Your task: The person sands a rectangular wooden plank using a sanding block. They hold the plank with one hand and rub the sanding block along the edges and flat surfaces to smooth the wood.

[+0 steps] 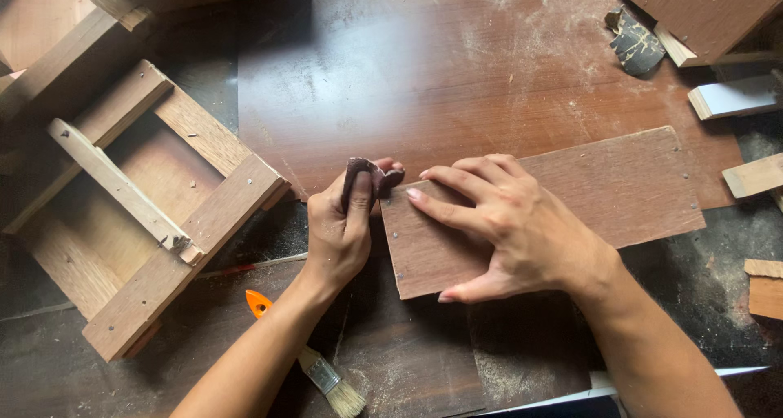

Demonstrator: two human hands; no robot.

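Observation:
My left hand (341, 226) pinches a folded scrap of dark brown sandpaper (369, 176) against the left end of a flat reddish-brown wooden board (620, 185). The board lies on the workbench, nailed along its edges. My right hand (510, 226) rests flat on the board's left part, fingers spread and pointing left, pressing it down. The fingertips of both hands nearly meet at the board's upper left corner.
A wooden frame of nailed slats (139, 214) lies at the left. A paintbrush with an orange handle (306, 361) sits under my left forearm. Wood offcuts (754, 177) and a crumpled sandpaper scrap (634, 44) lie at the right and top right. Sawdust covers the large brown panel (457, 67).

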